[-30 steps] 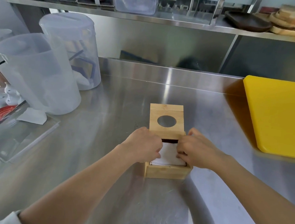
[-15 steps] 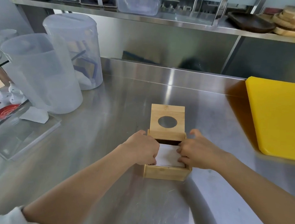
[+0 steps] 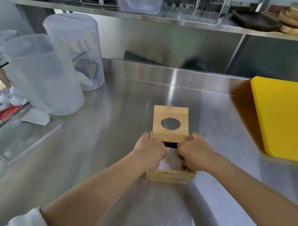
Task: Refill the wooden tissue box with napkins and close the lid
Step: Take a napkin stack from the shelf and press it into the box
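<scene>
A wooden tissue box (image 3: 170, 176) stands on the steel counter in front of me. Its sliding lid (image 3: 170, 123), with a round hole, sticks out over the far half of the box. White napkins (image 3: 167, 161) show in the uncovered near half. My left hand (image 3: 150, 148) and my right hand (image 3: 196, 153) are curled over the box's top, fingers bent down onto the napkins, with their knuckles near the lid's front edge. The fingertips are hidden inside the box.
Two large translucent plastic pitchers (image 3: 42, 76) stand at the left. A clear acrylic tray (image 3: 21, 136) with a loose white napkin (image 3: 35, 118) lies near them. A yellow cutting board (image 3: 285, 116) rests at the right. A steel shelf (image 3: 152, 18) runs overhead.
Both hands have moved inward and a little farther over the napkins, covering more of them. The lid has not visibly shifted.
</scene>
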Tool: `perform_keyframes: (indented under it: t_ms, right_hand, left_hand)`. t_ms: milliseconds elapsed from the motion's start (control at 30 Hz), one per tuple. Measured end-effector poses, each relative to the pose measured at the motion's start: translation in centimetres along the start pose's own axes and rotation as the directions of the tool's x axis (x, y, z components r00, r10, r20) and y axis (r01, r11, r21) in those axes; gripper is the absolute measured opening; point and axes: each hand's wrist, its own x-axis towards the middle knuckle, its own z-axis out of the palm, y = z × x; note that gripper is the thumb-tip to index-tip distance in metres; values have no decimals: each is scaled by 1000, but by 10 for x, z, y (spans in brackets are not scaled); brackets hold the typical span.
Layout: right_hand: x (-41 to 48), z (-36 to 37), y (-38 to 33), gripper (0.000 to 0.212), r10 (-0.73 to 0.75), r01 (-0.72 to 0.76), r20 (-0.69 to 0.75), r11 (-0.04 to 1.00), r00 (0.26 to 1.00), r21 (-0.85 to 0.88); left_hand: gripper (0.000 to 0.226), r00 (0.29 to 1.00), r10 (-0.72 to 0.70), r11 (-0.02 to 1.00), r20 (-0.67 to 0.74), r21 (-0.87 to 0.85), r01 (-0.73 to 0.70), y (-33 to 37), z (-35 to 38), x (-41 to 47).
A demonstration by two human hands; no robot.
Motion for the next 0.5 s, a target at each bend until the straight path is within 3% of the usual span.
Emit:
perform_keyframes:
  t_ms: [200,333,433,500]
  right_hand:
    - [-1,1,-1,20,28,-29,11,999,1000,32]
    - [-7,-3,-1,14,44,-47,26,991,999,126]
    - [-17,-9,9,15,31,-23,-23,957,999,291]
    - [-25,-13,18,12,170,-59,-155,836,973,545]
  left_hand:
    - [11,1000,21,1000,0,-7,-21,-1,0,-1]
    - [24,994,111,985,-6,-135,-110,-11,-1,-11]
    - [35,992,118,916,-31,-382,-121,-22,-9,-24]
    - [30,994,36,791,-101,-605,-90,-29,-17,-30]
